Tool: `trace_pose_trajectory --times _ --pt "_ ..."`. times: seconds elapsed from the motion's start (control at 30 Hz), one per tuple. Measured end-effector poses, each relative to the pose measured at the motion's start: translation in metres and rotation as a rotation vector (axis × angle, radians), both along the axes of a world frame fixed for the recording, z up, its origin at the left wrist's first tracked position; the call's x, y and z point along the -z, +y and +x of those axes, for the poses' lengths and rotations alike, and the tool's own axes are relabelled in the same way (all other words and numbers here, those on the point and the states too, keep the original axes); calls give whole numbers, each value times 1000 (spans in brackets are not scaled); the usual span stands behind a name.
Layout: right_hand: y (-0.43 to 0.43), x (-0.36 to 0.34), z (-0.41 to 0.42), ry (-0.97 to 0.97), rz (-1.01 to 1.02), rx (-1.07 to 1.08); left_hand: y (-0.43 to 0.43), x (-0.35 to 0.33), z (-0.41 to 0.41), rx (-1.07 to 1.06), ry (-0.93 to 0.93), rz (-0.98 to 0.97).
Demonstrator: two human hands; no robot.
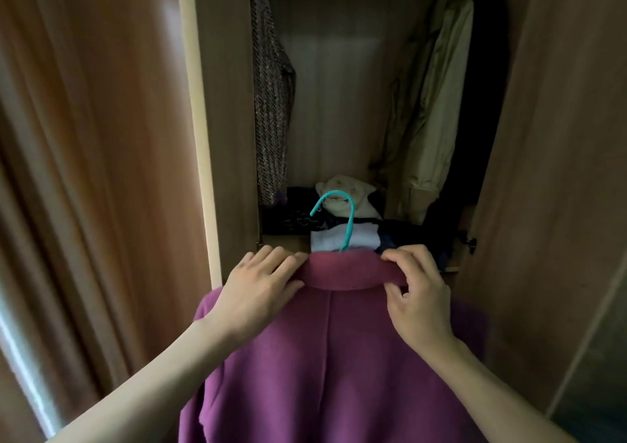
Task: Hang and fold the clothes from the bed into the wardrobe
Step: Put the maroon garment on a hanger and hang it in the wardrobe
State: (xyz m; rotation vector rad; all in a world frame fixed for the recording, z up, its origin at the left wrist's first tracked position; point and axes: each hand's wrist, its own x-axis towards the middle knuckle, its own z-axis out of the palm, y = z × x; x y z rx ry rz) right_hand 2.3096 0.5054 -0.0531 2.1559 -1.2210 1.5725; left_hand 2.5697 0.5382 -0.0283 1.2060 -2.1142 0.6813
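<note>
Coat: we see the purple coat (339, 358) held up in front of the open wardrobe (224, 103), its back toward us, still outside it.
Hanger: only the teal hook of the hanger (346, 218) shows, above the collar (349, 273).
Left hand: the left hand (261, 290) lies on the collar's left end, fingers nearly straight and close together.
Right hand: the right hand (417, 300) pinches the collar's right end, fingers curled over it.
Inside: a pale jacket (437, 103) hangs at the right, a tweed garment (271, 103) at the left, and folded clothes (359, 235) lie below.
Beside: a brown curtain (84, 171) hangs left of the wardrobe.
</note>
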Motion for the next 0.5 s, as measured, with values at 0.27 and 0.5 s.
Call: trace_pose_trajectory --times 0.27,0.5 --pt "0 -21 -30 119 52 -129 -15 -1 -28 105 165 -146" --pt "6 -35 -57 172 4 -183 -31 -9 -52 142 201 -226"
